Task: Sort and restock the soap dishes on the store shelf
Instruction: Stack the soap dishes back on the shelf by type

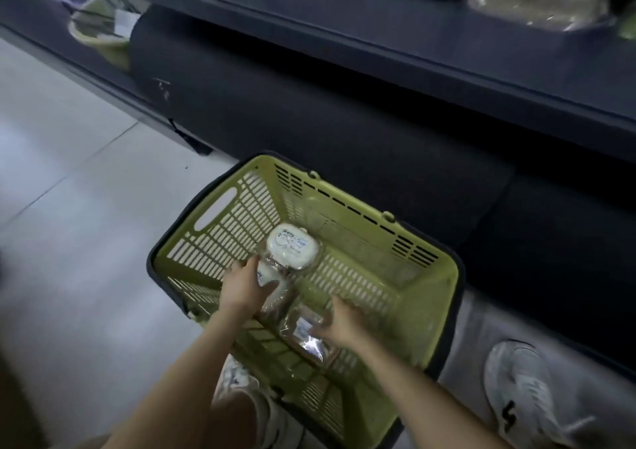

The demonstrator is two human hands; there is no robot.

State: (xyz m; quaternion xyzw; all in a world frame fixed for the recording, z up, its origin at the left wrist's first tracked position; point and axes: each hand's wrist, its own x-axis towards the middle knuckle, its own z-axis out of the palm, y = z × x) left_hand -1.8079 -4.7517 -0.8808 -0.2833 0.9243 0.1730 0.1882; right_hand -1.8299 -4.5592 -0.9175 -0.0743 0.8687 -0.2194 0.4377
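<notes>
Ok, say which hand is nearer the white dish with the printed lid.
Left. The left hand grips a second dish beside the printed dish; the right hand is farther back, on a pack.

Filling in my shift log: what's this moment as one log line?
basket: on floor | left hand: grips near dish | right hand: on wrapped pack, grip unclear | far dish: lies in basket

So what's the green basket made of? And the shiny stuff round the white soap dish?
The basket looks like moulded plastic, matte pale green: slotted walls, cut-out handle. The wrap round the white soap dish seems thin clear film: it crinkles and glints. The dish itself is probably hard plastic, but that's uncertain.
</notes>
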